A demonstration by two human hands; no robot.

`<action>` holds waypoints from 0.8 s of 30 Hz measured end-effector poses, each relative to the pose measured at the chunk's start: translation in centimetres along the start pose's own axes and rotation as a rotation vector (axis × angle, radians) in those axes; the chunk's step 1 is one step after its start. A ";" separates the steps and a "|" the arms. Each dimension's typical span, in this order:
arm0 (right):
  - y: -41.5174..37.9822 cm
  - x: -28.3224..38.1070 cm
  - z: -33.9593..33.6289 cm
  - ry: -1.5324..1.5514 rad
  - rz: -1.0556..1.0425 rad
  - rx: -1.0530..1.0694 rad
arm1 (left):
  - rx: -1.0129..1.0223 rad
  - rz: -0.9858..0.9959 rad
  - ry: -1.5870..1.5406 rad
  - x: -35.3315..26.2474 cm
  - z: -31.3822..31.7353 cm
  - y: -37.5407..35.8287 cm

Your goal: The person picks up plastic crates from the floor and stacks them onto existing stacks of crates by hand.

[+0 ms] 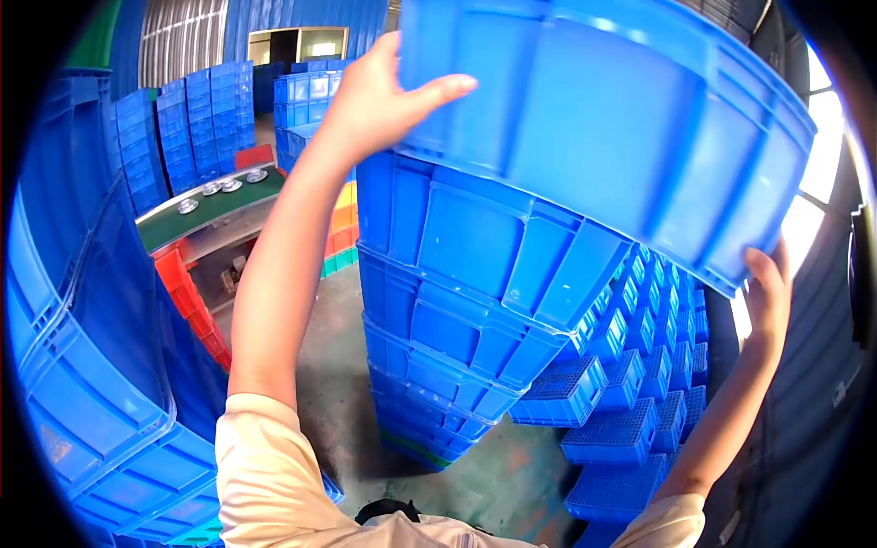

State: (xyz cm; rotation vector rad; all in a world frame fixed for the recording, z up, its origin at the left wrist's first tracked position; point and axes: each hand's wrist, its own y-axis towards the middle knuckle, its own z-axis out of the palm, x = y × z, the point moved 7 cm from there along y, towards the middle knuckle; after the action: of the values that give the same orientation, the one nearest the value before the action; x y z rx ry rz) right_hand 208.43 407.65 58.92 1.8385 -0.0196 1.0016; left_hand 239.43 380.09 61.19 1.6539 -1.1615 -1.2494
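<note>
1. I see the blue crate [594, 119] raised between both hands, its long axis running left to right, sloping down rightward.
2. The left hand [376, 102] holds its left end, thumb spread; the right hand [769, 288] grips the lower right corner.
3. Below, the crate stack [470, 306] lies nearer the left; contact, I can't tell.
</note>
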 end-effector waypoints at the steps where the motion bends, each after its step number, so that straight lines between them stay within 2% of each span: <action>1: 0.1 1.4 3.9 -0.074 0.014 0.173 | 0.019 -0.113 -0.140 1.4 -0.8 -0.2; 3: 1.4 0.4 7.3 -0.023 -0.092 0.141 | 0.170 -0.279 -0.362 6.0 -0.3 -0.5; 4: 2.0 -0.4 8.7 -0.108 -0.111 0.183 | 0.172 -0.275 -0.363 7.9 -0.3 -0.6; 5: 2.3 -0.9 10.3 -0.062 -0.158 0.173 | 0.170 -0.296 -0.371 9.9 -0.1 -0.8; 7: 3.7 -2.7 11.4 -0.033 -0.122 0.145 | 0.187 -0.308 -0.393 12.3 0.8 -1.1; 9: 4.3 -4.0 11.8 0.000 -0.117 0.180 | 0.232 -0.416 -0.450 14.2 2.0 -2.1; 11: 4.4 -4.6 11.8 -0.012 -0.103 0.184 | 0.207 -0.414 -0.685 15.5 3.0 -2.8; 13: 4.2 -4.6 11.7 -0.025 -0.094 0.178 | 0.172 -0.478 -0.686 17.0 3.1 -3.5; 15: 2.9 -4.9 11.5 0.010 -0.066 0.142 | -0.054 -0.520 -0.461 22.0 2.1 -4.3; 16: 1.6 -5.5 10.8 0.005 -0.103 0.088 | 0.026 -0.393 -0.357 23.2 1.2 -3.7; 17: -0.4 -6.3 10.0 -0.088 -0.171 0.025 | 0.116 -0.259 -0.271 23.0 1.6 -3.6; 18: -3.2 -7.6 9.4 -0.175 -0.155 -0.017 | -0.043 -0.496 -0.707 22.1 2.5 -5.1; 19: -6.4 -9.4 8.5 -0.374 -0.216 -0.050 | -0.088 -0.460 -0.830 22.3 3.0 -6.2; 20: -10.5 -12.2 7.7 -0.506 -0.269 -0.080 | -0.129 -0.582 -0.980 16.9 4.6 -8.6; 21: -15.3 -16.7 7.2 -0.558 -0.125 0.002 | -0.235 -0.448 -0.851 18.7 3.9 -11.8; 22: -21.2 -22.2 6.9 -0.606 -0.056 0.068 | -0.323 -0.466 -0.689 19.2 3.9 -15.9; 23: -29.0 -28.7 6.6 -0.809 0.173 0.264 | -0.332 -0.487 -0.612 21.1 4.6 -21.2; 24: -38.9 -33.9 5.2 -1.019 0.458 0.543 | -0.352 -0.521 -0.444 26.3 5.0 -29.3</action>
State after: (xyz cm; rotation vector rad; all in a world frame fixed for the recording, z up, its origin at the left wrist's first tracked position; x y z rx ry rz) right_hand 206.03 409.46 7.12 2.7503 -0.8855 0.2428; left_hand 244.05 364.01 25.22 1.4925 -0.6955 -2.0981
